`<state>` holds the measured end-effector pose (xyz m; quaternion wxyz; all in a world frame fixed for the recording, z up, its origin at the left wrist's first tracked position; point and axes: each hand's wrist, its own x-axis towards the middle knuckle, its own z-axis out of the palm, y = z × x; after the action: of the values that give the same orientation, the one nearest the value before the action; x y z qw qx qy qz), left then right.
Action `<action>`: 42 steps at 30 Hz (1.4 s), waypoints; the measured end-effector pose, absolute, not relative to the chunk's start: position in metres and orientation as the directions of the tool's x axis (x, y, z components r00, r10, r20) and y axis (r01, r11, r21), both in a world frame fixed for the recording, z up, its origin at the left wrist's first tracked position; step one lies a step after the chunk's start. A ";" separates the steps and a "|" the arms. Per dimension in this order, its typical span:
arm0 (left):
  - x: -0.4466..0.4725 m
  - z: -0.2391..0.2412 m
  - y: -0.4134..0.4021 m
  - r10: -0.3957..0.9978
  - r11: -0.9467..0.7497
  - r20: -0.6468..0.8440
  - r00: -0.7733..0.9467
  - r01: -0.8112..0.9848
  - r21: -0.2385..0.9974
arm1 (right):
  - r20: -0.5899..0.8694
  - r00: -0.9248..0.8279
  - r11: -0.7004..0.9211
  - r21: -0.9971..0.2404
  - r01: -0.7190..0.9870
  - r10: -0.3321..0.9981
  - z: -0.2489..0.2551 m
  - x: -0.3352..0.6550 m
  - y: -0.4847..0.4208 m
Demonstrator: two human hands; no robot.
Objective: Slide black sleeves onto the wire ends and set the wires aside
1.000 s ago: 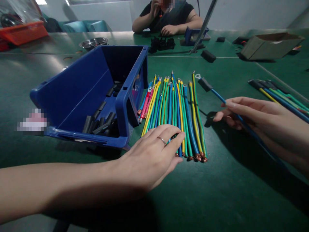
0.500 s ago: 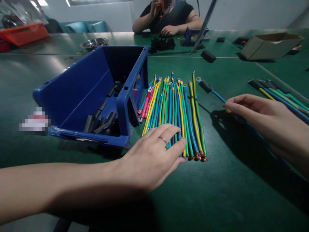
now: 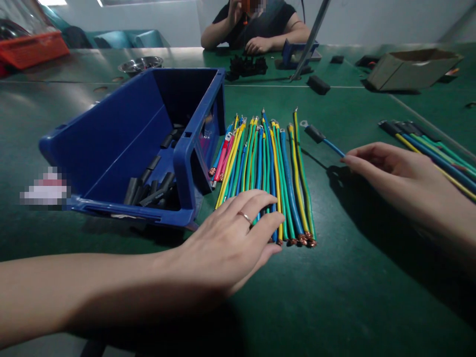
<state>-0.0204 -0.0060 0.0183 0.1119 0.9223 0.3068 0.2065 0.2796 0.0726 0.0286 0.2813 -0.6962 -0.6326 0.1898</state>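
Observation:
My left hand (image 3: pixel 234 223) lies over the lower part of a row of cut wires (image 3: pixel 286 183), fingers stretched out and slightly apart. These wires are blue, green, yellow and pink, with metal lugs at the far end and bare copper strands at the near end. Between the fingertips of my right hand (image 3: pixel 386 168) is a blue wire (image 3: pixel 334 147), raised off the table. It carries a ring lug (image 3: pixel 304 123) and a piece of black heat-shrink tube (image 3: pixel 314 133) just behind it. The rest of this wire is hidden by the hand.
A blue bin (image 3: pixel 122 144) left of the wires holds several black tubes (image 3: pixel 148 186). More sleeved wires (image 3: pixel 427 144) lie at the right. Farther back are a cardboard box (image 3: pixel 412 69), a metal bowl (image 3: pixel 140 64), a slanted metal pole (image 3: pixel 310 39) and a seated person (image 3: pixel 256 29).
The whole view has shifted slightly. My right hand still holds the blue wire, its trailing part now less visible. My left hand stays on the row of wires.

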 end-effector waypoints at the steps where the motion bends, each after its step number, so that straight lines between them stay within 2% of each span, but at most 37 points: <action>1: -0.022 0.018 -0.006 0.607 -0.791 0.308 0.733 0.516 0.329 | 0.094 0.127 -0.041 -0.625 0.780 0.987 0.029 0.279 0.072; 6: -0.029 0.014 -0.008 0.565 -0.818 0.267 0.781 0.489 0.302 | 0.096 0.112 -0.032 -0.599 0.800 0.989 0.031 0.276 0.072; 19: -0.029 0.016 -0.008 0.584 -0.804 0.248 0.773 0.511 0.303 | 0.099 0.053 0.008 -0.536 0.844 0.994 0.030 0.275 0.071; 32: -0.025 0.022 -0.008 0.579 -0.811 0.292 0.761 0.501 0.302 | 0.165 -0.040 0.092 -0.317 0.944 0.985 0.026 0.280 0.069; 42: -0.026 0.023 -0.007 0.567 -0.816 0.276 0.776 0.484 0.316 | 0.214 0.010 0.048 -0.261 0.964 0.977 0.025 0.298 0.079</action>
<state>-0.0257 -0.0072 0.0232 0.1146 0.9354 0.2808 0.1819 0.2978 0.0787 0.0246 0.1703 -0.6898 -0.7035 0.0183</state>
